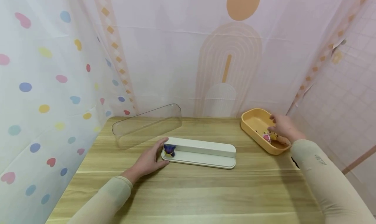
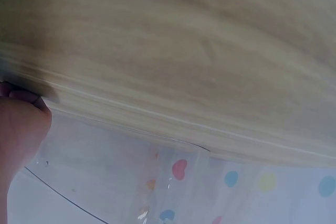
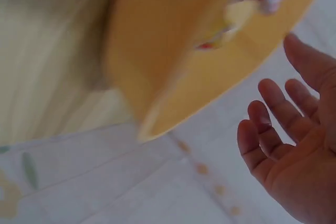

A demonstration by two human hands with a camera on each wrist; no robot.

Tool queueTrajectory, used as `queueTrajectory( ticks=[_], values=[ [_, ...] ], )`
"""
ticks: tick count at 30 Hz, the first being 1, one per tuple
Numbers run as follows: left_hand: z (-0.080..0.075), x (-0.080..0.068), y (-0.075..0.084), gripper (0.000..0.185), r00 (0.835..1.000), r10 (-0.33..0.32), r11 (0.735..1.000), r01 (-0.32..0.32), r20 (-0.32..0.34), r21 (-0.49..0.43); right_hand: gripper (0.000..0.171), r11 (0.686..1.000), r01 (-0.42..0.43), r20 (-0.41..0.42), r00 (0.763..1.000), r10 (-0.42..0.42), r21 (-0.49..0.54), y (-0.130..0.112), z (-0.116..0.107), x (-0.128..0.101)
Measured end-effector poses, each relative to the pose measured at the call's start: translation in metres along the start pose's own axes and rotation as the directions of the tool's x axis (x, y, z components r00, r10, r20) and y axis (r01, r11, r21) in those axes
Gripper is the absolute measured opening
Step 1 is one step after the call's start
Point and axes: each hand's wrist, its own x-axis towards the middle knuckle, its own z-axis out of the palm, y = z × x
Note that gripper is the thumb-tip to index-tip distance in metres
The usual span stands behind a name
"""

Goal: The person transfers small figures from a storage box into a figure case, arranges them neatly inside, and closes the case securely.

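In the head view my left hand (image 1: 148, 158) grips the left end of a white stepped display base (image 1: 202, 158), thumb at the front edge and fingers at the back. A small dark purple figurine (image 1: 169, 150) stands on the base's left end, close to that hand. My right hand (image 1: 283, 127) hovers over an orange tray (image 1: 249, 127), fingers loosely bent and holding nothing. In the right wrist view, that hand (image 3: 294, 135) is apart from the tray wall (image 3: 152, 40). Several small figurines (image 1: 268, 136), pink-and-white and yellow among them, lie in the tray.
Behind the base, on the left, a clear plastic cover (image 1: 147, 127) stands on the wooden table (image 1: 188, 194). Patterned curtains (image 1: 164, 64) hang along the table's back and both sides.
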Motion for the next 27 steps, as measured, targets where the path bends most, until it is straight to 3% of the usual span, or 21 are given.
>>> queueTrajectory(
  ticks=[4, 8, 16, 27],
  values=[
    [-0.001, 0.0, 0.001, 0.098, 1.0, -0.004, 1.0, 0.004, 0.001, 0.001, 0.059, 0.998, 0.001, 0.04, 0.999, 0.002, -0.066, 0.019, 0.008, -0.001],
    [-0.001, 0.0, 0.001, 0.098, 1.0, -0.003, 1.0, 0.003, -0.002, 0.004, 0.053, 0.993, -0.007, 0.043, 0.999, 0.012, -0.114, 0.02, 0.014, -0.001],
    [0.0, 0.001, 0.002, 0.099, 1.0, 0.007, 1.0, -0.007, -0.01, 0.009, 0.058, 0.996, -0.069, 0.114, 0.991, 0.076, -0.059, 0.021, 0.016, 0.002],
    [0.0, 0.0, 0.001, 0.098, 1.0, 0.009, 1.0, -0.009, -0.003, 0.009, 0.058, 1.0, 0.008, 0.285, 0.958, -0.014, 0.023, 0.032, 0.014, 0.01]
  ],
)
